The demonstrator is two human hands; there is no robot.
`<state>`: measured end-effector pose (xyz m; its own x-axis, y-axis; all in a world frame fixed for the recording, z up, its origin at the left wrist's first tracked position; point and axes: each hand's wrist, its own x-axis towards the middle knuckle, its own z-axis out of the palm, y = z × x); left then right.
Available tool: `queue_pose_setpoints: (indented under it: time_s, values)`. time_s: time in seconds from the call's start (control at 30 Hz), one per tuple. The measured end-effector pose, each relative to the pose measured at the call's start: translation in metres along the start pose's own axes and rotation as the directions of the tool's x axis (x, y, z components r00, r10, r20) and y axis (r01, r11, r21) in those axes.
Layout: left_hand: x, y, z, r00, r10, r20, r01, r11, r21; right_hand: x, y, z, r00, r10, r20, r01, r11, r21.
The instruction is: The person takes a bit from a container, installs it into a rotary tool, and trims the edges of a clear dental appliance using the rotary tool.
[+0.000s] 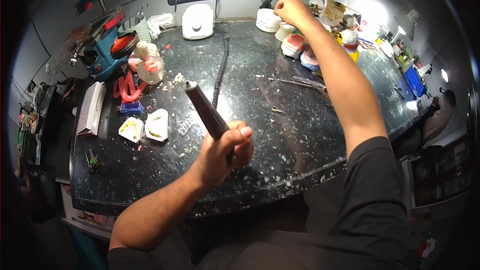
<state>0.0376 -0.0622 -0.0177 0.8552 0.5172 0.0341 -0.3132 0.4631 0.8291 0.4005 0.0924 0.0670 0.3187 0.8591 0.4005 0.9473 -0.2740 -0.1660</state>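
Our left hand (225,152) grips the rotary tool (205,110); right hand (292,12), closed, reaches far near white tub (268,20); cord (220,65) could snag clutter.

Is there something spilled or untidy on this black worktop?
Yes. Pale crumbs and chips are scattered over the black worktop, thickest near the two white blocks at the left and along the front edge. A few thin metal tools lie loose at an angle. Nothing looks broken or tipped over.

Casts (145,129) — left of handpiece (206,110)
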Motion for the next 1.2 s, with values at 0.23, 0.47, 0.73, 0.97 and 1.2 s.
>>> queue_pose_setpoints:
  time_s: [0.23,0.47,0.73,0.97,1.2]
  values:
    - [-0.007,0.004,-0.007,0.998,-0.054,-0.012,0.055,0.995,0.089,0.005,0.003,0.065,0.984,-0.176,-0.001,0.17,0.954,-0.247]
    - [0.0,0.0,-0.007,0.998,-0.055,-0.043,0.057,0.998,0.04,-0.064,-0.021,-0.018,0.842,-0.534,-0.077,0.501,0.827,-0.256]
    - [0.003,-0.005,-0.005,0.998,0.039,-0.055,-0.029,0.986,0.161,-0.271,-0.038,-0.126,0.758,-0.635,0.148,0.649,0.757,-0.073]
    - [0.005,-0.014,-0.001,0.994,0.102,-0.028,-0.092,0.966,0.242,-0.289,-0.002,-0.129,0.913,-0.352,0.204,0.289,0.914,0.286]
    - [0.003,-0.012,-0.006,0.993,0.119,-0.002,-0.118,0.982,0.15,-0.284,0.027,-0.109,0.782,-0.584,0.219,0.549,0.811,0.204]
